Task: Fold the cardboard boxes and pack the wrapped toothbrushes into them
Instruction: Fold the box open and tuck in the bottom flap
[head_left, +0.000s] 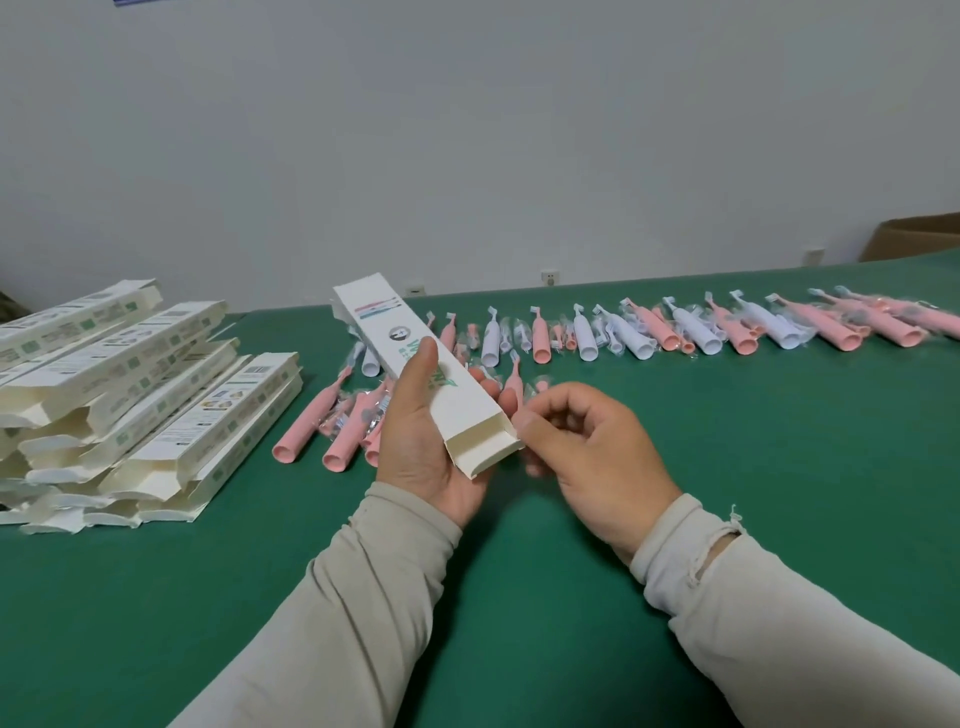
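Holding one cardboard box (415, 374) above the green table (519, 623): left hand (421, 441) wrapped round its middle, right hand (582, 447) pinching the near end flap. Beyond the grip, wrapped toothbrushes (649, 332); leftward, stacked boxes (135, 395).

- Two bare hands, left hand (422, 447) and right hand (592, 457), no rings, no gloves, no watch.
- Long sleeves on both forearms, pale beige-grey, soft knit-like fabric, faintly creased along the length.
- Left sleeve (358, 597) snug, with a smooth, intact cuff at the wrist.
- Right sleeve (779, 623) ending in a ribbed cuff, worn through beside the wrist: a frayed tear with loose threads standing out.
- Short, plain nails on the visible fingertips.
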